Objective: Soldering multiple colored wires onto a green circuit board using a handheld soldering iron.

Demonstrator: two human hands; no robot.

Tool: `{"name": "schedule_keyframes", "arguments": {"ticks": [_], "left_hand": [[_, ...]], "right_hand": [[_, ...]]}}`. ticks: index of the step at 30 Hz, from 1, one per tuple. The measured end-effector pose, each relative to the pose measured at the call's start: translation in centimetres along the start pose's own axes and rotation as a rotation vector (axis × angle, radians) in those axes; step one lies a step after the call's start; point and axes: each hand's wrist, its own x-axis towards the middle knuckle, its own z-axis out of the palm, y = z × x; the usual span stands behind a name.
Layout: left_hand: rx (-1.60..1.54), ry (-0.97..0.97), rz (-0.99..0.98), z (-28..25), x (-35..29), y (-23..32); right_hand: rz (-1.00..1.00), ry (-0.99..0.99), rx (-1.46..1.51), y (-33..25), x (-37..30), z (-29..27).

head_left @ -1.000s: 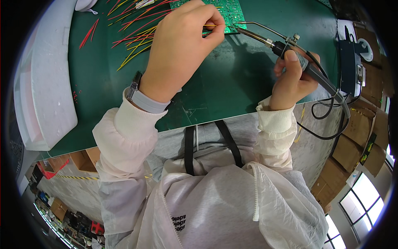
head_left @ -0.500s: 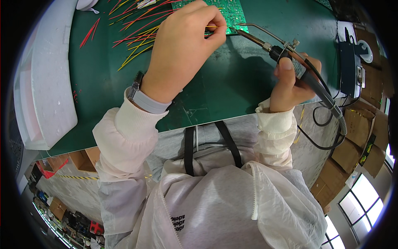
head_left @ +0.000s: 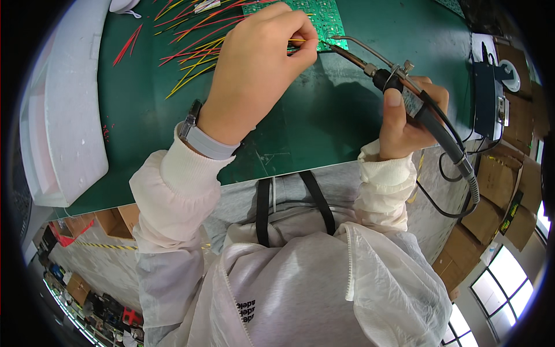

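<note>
My left hand (head_left: 254, 75) is closed, its thumb and forefinger pinching a thin yellow wire (head_left: 296, 40) at the near edge of a green circuit board (head_left: 328, 20). In my right hand (head_left: 399, 137) is a soldering iron (head_left: 429, 120), gripped by its handle with the thumb along it. A thin curved metal tube (head_left: 370, 47) is clamped to the iron and ends beside its tip. The tip points at the board's near edge, close to the wire's end; whether they touch is too small to tell. My left hand hides part of the board.
Red and yellow wires (head_left: 193, 58) fan out left of the board, with a few loose red wires (head_left: 128, 46) farther left. A white foam tray (head_left: 69, 110) stands at the table's left edge. A dark box-shaped unit (head_left: 488, 95) is at the right; the iron's cable (head_left: 462, 215) loops below.
The iron's handle and its cable have swung slightly left and nearer to me, and the tip has shifted a little. My left hand keeps its pinch on the wire, almost still.
</note>
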Motion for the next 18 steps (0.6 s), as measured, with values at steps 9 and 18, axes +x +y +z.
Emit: {"name": "schedule_keyframes", "arguments": {"ticks": [9, 18], "left_hand": [[0.132, -0.027, 0.021, 0.4, -0.4, -0.4], [0.112, 0.024, 0.078, 0.9, -0.4, -1.8]], "right_hand": [[-0.048, -0.037, -0.147, 0.1, -0.5, -0.3], [0.005, -0.018, -0.137, -0.6, -0.4, -0.1]]}}
